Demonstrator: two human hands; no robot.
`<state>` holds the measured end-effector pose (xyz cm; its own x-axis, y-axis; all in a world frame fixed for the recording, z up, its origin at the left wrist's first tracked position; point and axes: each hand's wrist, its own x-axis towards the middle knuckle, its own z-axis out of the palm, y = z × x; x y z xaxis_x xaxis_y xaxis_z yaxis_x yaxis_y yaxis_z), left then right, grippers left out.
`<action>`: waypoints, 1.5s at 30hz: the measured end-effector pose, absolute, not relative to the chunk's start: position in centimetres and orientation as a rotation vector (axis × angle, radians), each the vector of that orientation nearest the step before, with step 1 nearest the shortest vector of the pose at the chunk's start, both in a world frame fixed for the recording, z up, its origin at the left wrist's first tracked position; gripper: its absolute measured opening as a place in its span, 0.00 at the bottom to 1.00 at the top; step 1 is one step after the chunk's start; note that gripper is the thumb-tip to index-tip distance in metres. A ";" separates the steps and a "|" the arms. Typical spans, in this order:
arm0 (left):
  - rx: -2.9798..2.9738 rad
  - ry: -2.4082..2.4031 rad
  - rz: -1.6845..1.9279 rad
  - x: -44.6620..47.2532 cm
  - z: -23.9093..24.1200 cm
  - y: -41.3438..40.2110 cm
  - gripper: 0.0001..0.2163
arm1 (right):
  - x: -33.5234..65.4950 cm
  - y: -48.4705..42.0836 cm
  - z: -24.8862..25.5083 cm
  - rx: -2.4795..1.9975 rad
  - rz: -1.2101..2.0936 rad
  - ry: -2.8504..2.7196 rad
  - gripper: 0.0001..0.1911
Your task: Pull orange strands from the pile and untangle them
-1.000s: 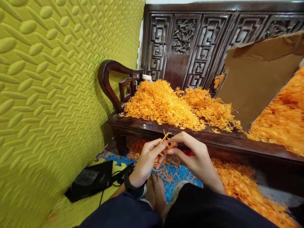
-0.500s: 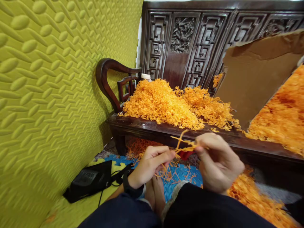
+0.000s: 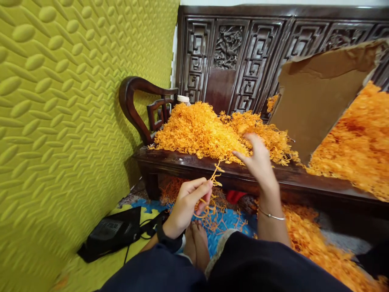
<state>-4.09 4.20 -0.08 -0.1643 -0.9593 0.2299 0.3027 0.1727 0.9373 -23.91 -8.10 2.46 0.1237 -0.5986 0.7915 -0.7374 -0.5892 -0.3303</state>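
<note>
- Dark blue cloth (image 3: 158, 267) covered the person's lap; bare feet (image 3: 199, 241) showed beyond it, by a blue mat (image 3: 217, 243) littered with orange strands; a black bag (image 3: 112, 231) lay to the left.
- The left hand (image 3: 188, 202) was closed, thumb against fingers, pinching an orange sprig (image 3: 216, 176); the sprig stuck up past the fingertips, in front of the surface (image 3: 203, 161); more strands curled below that hand, whether held or lying lower I could not tell.
- The right hand (image 3: 257, 156) was open, thumb and fingers well apart, with nothing visible in its grasp; it was over the near edge of the orange pile (image 3: 194, 129), touching or not I could not tell; a thin bracelet (image 3: 271, 217) circled its wrist.
- The pile was heaped on the surface; brown cardboard (image 3: 316, 97) stood to its right; a white-lidded jar (image 3: 183, 99) showed behind it; farthest back rose a carved wooden backrest (image 3: 223, 87).
</note>
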 end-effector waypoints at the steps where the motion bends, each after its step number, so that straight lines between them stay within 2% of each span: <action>1: 0.753 -1.211 -1.317 -3.9 -0.1 4.2 0.18 | -23.5 -7.8 2.0 2.263 1.449 -1.381 0.15; 6: 0.776 -1.155 -1.358 -3.2 -0.4 4.1 0.15 | -21.0 -4.8 0.5 2.487 1.477 -1.426 0.12; 15: 0.619 -0.865 -1.328 -3.9 -0.5 3.2 0.09 | -19.7 0.6 2.7 3.046 1.428 -1.030 0.07; 20: 0.600 -0.824 -1.332 -3.8 -1.0 3.0 0.09 | -18.9 0.8 2.2 2.970 1.339 -0.801 0.13; 28: 0.802 -0.997 -1.325 -3.8 -0.6 3.4 0.09 | -18.9 0.3 1.6 3.084 1.202 -0.825 0.05; 37: 0.921 -1.119 -1.374 -3.6 -0.8 3.3 0.07 | -19.7 1.0 2.4 3.244 1.324 -0.958 0.10; 42: 0.884 -1.248 -1.365 -3.7 -0.5 3.5 0.05 | -20.2 1.9 2.9 3.267 1.333 -1.175 0.08; 45: 0.836 -1.374 -1.374 -3.7 -0.2 3.7 0.08 | -20.4 2.1 3.0 3.252 1.376 -1.136 0.04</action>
<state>-3.66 3.67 -0.19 -0.2807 -0.9454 0.1657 0.1658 0.1223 0.9785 -20.38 2.13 2.97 0.5735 -0.6944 0.4347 -0.2952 -0.6701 -0.6811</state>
